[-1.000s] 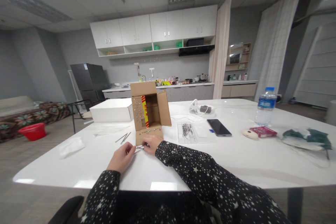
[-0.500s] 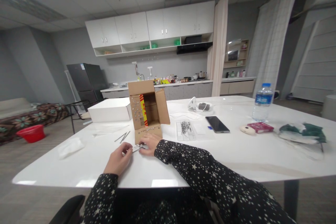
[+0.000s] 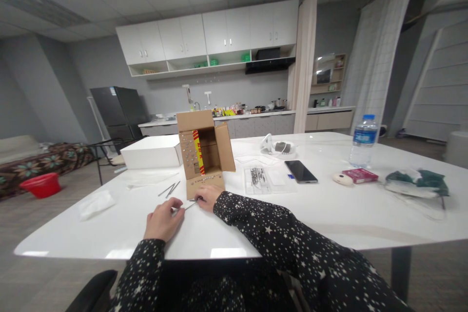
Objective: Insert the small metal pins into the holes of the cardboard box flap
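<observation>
My left hand (image 3: 164,218) is closed, thumb and fingertips pinching one end of a thin metal rod (image 3: 190,205) just above the white table. The rod slants up to my right hand (image 3: 209,197), whose fingers are curled down at its other end, by the lower flap of an open cardboard box (image 3: 189,158). A small dark piece shows under those fingertips, too small to name. Small shiny round bits dot the box's flaps. Left of the box lie several loose metal rods (image 3: 172,188). To the right sits a clear plastic case (image 3: 252,188) of small metal pieces.
A white box (image 3: 151,152) stands behind the rods, with crumpled white tissue (image 3: 97,204) at the left. Rightward are a phone (image 3: 301,172), a white corded device (image 3: 280,147), a pink box (image 3: 360,175), a water bottle (image 3: 362,141) and a green-and-white packet (image 3: 417,184).
My right hand's fingers have drawn in slightly more around the rod's far end. My left hand has barely moved. The whole view has shifted a little.
</observation>
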Tool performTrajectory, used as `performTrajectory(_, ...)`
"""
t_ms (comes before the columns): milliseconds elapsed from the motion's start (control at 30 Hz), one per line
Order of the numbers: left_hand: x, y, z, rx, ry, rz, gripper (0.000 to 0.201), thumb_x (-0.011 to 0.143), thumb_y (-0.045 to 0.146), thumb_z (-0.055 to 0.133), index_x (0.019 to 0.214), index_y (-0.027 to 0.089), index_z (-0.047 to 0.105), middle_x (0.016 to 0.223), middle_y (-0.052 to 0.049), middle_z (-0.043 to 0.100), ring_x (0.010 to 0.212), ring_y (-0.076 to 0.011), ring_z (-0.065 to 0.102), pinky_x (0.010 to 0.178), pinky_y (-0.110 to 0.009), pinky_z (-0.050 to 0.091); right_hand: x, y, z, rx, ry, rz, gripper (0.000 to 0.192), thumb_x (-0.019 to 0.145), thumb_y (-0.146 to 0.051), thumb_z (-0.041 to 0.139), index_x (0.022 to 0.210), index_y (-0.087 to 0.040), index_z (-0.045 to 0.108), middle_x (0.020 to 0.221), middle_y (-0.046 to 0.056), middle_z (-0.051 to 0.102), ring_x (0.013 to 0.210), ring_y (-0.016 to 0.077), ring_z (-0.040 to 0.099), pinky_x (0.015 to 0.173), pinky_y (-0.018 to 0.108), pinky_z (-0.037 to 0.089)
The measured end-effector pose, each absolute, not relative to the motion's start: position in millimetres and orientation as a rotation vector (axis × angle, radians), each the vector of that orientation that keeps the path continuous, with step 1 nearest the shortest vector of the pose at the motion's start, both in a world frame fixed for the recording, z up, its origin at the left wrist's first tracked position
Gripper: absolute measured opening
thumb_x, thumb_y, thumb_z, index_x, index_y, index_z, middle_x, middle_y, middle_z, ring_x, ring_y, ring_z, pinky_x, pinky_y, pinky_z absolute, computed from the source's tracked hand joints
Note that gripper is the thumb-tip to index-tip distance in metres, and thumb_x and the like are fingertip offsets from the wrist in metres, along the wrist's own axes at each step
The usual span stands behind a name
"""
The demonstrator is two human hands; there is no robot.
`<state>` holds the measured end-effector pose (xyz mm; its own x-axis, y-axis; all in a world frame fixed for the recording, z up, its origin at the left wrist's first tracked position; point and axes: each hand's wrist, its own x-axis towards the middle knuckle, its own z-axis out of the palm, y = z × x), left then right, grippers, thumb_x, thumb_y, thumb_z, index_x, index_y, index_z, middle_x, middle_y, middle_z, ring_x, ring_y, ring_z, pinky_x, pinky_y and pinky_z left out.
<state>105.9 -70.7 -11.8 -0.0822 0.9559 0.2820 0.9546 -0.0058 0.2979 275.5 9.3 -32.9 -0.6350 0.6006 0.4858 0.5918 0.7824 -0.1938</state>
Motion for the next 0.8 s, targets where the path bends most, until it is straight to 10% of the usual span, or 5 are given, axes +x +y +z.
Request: performTrajectory(800,99,-78,-5,1.567,2.334,1.300,0.036,0.076,0.053,0.040,0.076,0.022,0.058,0.057,-0.002,0.062,0.061,-0.0205,0.059,0.061,-0.032,0.043,278,1,-29,-0.933,-2.410,0.025,0.006,0.067,-0.023,0.056,0.069,-0.017,0.057,0.078,0.005,0.058,0.073,0.0167,0.051,0.065,0.027,0.038)
